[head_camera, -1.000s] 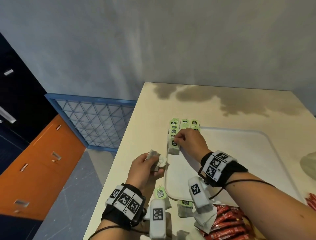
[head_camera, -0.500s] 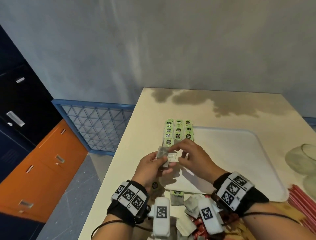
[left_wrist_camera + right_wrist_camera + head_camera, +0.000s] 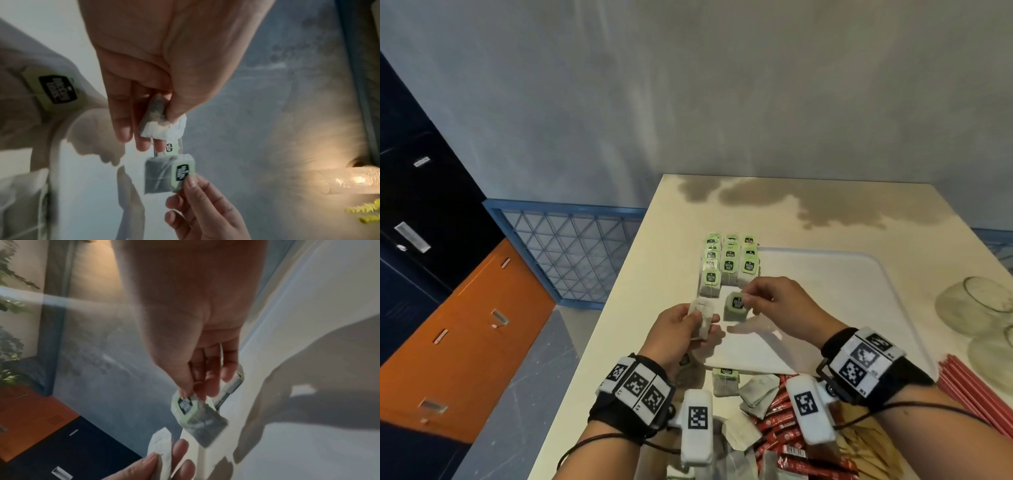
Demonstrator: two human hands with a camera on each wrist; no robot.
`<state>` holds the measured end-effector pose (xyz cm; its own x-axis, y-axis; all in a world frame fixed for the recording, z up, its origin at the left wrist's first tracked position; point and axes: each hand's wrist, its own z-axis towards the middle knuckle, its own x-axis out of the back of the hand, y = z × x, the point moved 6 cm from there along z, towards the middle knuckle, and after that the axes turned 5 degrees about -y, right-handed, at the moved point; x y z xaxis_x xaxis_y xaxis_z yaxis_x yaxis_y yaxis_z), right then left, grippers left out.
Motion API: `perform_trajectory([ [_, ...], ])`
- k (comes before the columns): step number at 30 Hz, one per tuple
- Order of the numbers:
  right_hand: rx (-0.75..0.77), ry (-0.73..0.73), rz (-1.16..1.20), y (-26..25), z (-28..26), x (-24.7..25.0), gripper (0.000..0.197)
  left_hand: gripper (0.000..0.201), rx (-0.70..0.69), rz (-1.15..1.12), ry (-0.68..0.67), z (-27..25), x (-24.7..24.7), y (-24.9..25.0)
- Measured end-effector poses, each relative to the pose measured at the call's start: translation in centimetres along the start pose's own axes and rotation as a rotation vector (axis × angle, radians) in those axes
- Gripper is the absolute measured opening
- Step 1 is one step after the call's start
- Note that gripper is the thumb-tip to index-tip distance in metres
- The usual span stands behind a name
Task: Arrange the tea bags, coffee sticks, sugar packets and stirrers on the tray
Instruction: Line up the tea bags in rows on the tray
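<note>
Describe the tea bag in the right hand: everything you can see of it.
The tea bag is a small grey-green filter-paper pouch with dark contents, carrying a pale green paper tag printed with a black label. The right hand pinches it at the tag end between thumb and fingertips, so it hangs in the air over the white tray's near-left part, just short of the rows of tea bags. Nothing else touches it.

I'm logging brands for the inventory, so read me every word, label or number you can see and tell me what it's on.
Nothing reads clearly.
Tea bag tags: black logo with white lettering, too blurred to read.
Tag on the tea bag in the right hand: blurred.
Red coffee sticks: print too small.
Wristbands: square code markers, no words.
</note>
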<state>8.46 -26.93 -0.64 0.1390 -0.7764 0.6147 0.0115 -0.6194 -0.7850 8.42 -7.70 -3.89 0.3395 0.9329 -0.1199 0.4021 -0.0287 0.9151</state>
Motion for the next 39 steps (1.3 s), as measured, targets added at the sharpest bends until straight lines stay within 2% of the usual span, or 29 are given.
perform_trajectory([
  [3, -0.105, -0.113, 0.049, 1.4, 1.0, -1.4, 0.003, 0.025, -0.052, 0.150, 0.081, 0.5, 0.9, 0.2],
  [5, -0.137, -0.067, -0.010, 2.2, 2.2, -1.2, 0.005, 0.022, -0.088, 0.209, 0.129, 0.8, 1.5, 0.3],
  [9, -0.161, 0.077, -0.134, 2.7, 4.2, -0.2, 0.004, 0.019, -0.112, 0.190, 0.176, 1.3, 2.6, 0.5],
  [18, -0.186, 0.158, -0.253, 2.5, 7.7, 0.5, 0.012, 0.013, -0.091, 0.064, 0.253, 2.9, 3.9, 0.2],
  [23, -0.170, 0.157, -0.254, 2.4, 8.5, 0.3, 0.013, 0.015, -0.058, 0.029, 0.263, 3.2, 3.8, 0.2],
  [28, -0.089, 0.274, -0.121, 0.9, 6.7, 0.8, 0.019, 0.018, -0.094, 0.055, 0.263, 3.0, 3.7, 0.4],
  [29, -0.052, 0.259, -0.031, 0.2, 6.0, 0.6, 0.019, 0.017, -0.106, 0.056, 0.263, 3.0, 3.4, 0.5],
  [32, 0.002, 0.094, 0.198, -1.8, 4.0, -1.4, 0.017, 0.015, -0.127, 0.042, 0.246, 3.1, 2.2, 1.1],
  [34, 0.016, 0.067, 0.175, -2.2, 3.0, -2.0, 0.012, 0.014, -0.148, 0.057, 0.225, 2.8, 1.2, 1.7],
  [36, 0.006, 0.101, 0.130, -2.1, 2.3, -1.8, 0.014, 0.014, -0.186, 0.090, 0.216, 2.7, 0.4, 2.2],
  [39, -0.041, 0.147, 0.145, -1.7, 1.0, -1.0, 0.016, 0.017, -0.287, 0.278, 0.306, 1.8, -0.2, 2.9],
])
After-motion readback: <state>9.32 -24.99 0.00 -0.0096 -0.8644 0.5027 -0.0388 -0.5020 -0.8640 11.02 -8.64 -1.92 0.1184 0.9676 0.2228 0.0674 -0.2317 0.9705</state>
